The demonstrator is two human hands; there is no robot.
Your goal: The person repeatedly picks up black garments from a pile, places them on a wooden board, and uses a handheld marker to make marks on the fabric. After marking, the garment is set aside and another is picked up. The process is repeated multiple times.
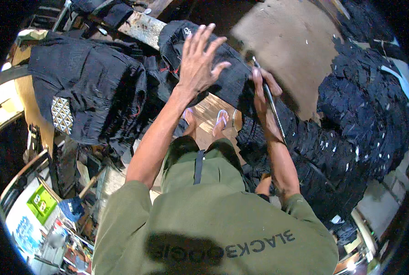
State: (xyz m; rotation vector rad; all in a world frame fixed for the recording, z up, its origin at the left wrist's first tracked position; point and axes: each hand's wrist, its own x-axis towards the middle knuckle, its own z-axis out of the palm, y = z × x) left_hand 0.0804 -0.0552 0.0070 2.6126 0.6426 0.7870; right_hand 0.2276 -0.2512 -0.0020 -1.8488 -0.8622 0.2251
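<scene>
Left hand (pixel 199 62) fingers spread flat on black garment (pixel 227 78), right hand (pixel 264 94) fingers clenched around slim tool (pixel 271 103).

The black cloth (pixel 232 75) under the left hand (pixel 197 62) looks soft, dull and a bit wrinkly. The right hand (pixel 264 98) holds a thin tool (pixel 268 94) that looks like smooth, shiny metal. The big pile (pixel 351 119) is black cloth too, rough and ruffled. The jacket (pixel 90 87) is dull black cloth with a shiny patch (pixel 61 114). The board (pixel 291 41) looks like rough, dull brown wood. The shirt (pixel 213 215) is soft, dull green cloth.
</scene>
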